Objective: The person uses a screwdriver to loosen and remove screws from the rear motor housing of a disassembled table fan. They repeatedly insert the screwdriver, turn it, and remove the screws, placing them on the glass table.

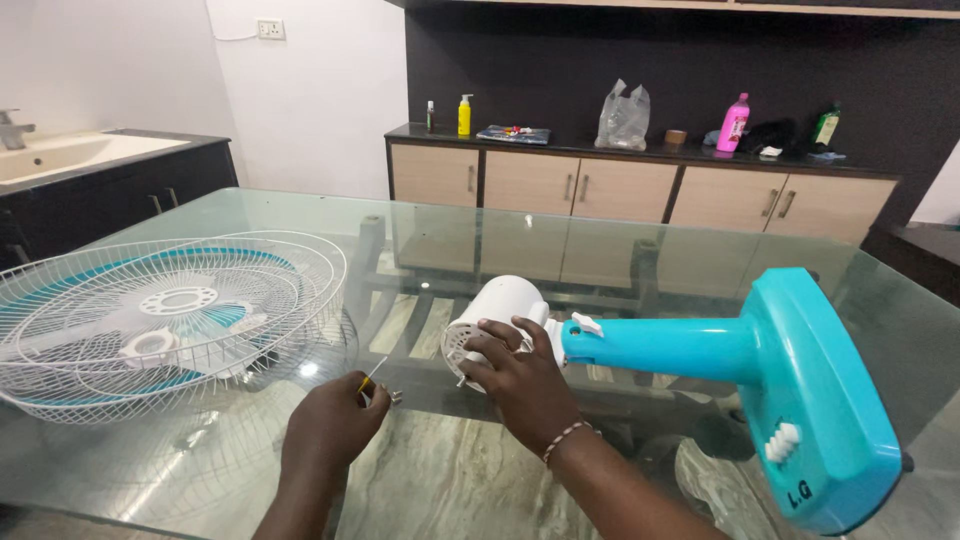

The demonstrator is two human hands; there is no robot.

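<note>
- On glass table: white round plastic fan motor housing on turquoise fan stand, right of white wire fan guards.
- R hand grasps housing.
- L hand, left of housing, pinches small yellow-handled screwdriver.

We see a white fan motor housing lying on its side on the glass worktop, joined to a teal stand; left of the housing, a small screwdriver

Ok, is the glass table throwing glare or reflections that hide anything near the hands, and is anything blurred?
Head view: the glass table mirrors the cabinets and shows the frame beneath, cluttering the area; one small bright glint sits beside the fan guard. Left hand with the screwdriver and right hand on the motor housing look sharp; straight edges bow slightly.
</note>
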